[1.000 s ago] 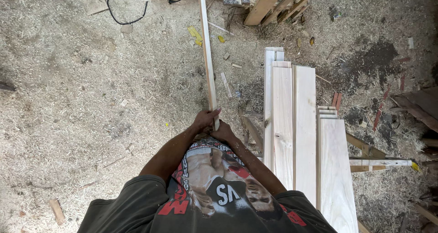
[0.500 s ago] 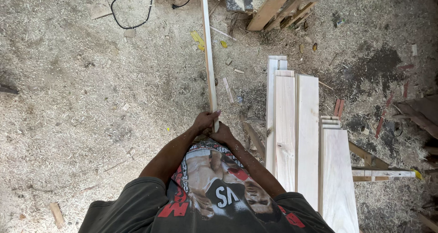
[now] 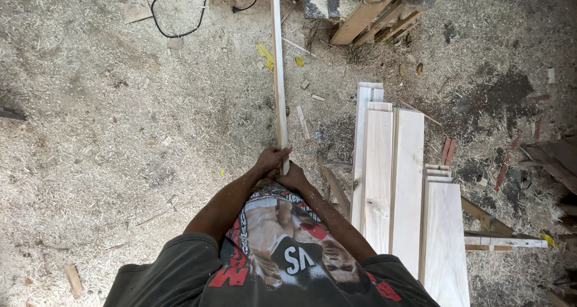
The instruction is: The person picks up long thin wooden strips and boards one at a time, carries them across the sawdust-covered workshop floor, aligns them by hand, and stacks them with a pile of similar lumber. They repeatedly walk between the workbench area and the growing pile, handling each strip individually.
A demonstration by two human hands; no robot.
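Observation:
A long thin pale wooden strip (image 3: 278, 72) runs from my hands straight away from me to the top edge of the view, above the sawdust floor. My left hand (image 3: 270, 160) grips its near end from the left side. My right hand (image 3: 294, 176) is closed on the same end just below and to the right, the two hands touching. Both forearms come up from my dark printed shirt at the bottom of the view.
A stack of pale planks (image 3: 393, 181) lies right of my hands. Wooden pallet pieces (image 3: 372, 12) sit at the top right, a black cable (image 3: 180, 18) loops at the top left. Sawdust floor (image 3: 108, 139) with scattered offcuts (image 3: 72, 280) and scrap sticks (image 3: 505, 242).
The view has shifted slightly, so the strip, planks and hands sit a little lower in view. My grip on the strip's end is the same.

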